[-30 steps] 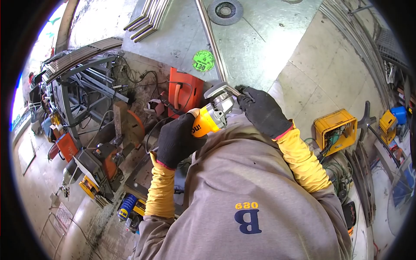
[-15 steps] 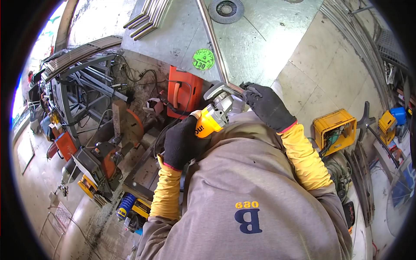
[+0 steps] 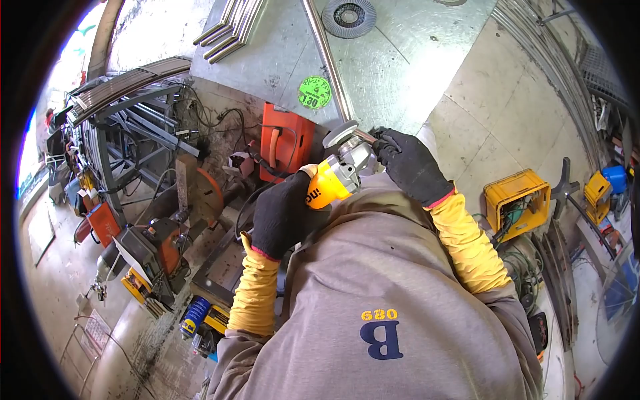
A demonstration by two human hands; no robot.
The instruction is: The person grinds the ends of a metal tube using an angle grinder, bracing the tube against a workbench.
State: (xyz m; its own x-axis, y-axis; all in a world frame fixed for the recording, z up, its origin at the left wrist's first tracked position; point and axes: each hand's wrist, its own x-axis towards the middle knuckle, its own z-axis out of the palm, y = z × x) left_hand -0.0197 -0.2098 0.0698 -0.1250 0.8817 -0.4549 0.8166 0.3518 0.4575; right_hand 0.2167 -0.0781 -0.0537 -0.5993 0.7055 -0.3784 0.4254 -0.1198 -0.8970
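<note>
My left hand [image 3: 283, 217], in a black glove, is closed around the yellow body of an angle grinder [image 3: 327, 185]. The grinder's disc [image 3: 341, 135] overlaps the near end of a shiny metal tube [image 3: 325, 57], right where it bends. At that bent end, my right hand [image 3: 415, 167], also black-gloved, has its fingers curled around the tube. Most of the tube runs away from me across the metal tabletop [image 3: 400, 87]. A round green sticker [image 3: 314, 92] lies on the tabletop left of the tube.
A flap disc [image 3: 349, 16] and several bent tubes [image 3: 230, 30] lie on the tabletop. Below its left edge stands an orange machine [image 3: 287, 143] with cables. A yellow crate [image 3: 517, 203] is on the floor at right. A cut-off saw [image 3: 157, 247] stands at left.
The grinder has shifted slightly up and to the right, bringing its disc over the tube's bent end. My right hand has stayed almost in place.
</note>
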